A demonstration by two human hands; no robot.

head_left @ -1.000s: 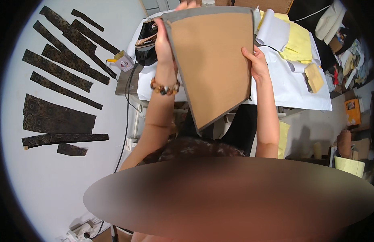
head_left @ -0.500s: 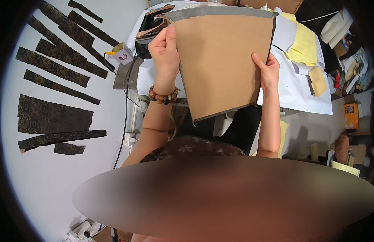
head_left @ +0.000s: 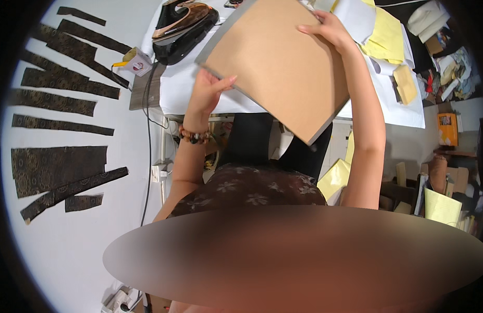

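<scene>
A stiff tan card panel [head_left: 283, 62] with dark grey folded-over edges is held tilted over the front of the table, one corner pointing down toward my lap. My left hand [head_left: 207, 91], wearing a beaded bracelet, pinches the left edge with the thumb on top. At the upper right edge my right hand [head_left: 330, 31] grips the panel, its thumb lying on the tan face and the other fingers partly hidden. Left of the panel, a black and copper iron [head_left: 184, 31] rests on its dark base on the white-covered table [head_left: 176, 86].
Several dark patterned fabric pieces [head_left: 59, 161] hang on the white wall at left. A small box with a yellow-handled tool [head_left: 137, 61] is beside the iron. Yellow sheets [head_left: 384, 41] and a foam block [head_left: 405, 86] lie at right. A black cable [head_left: 148, 156] hangs down.
The panel has turned clockwise, its lower corner swinging right. My left hand has slid down along the left edge; my right hand has moved up. The view has shifted slightly.
</scene>
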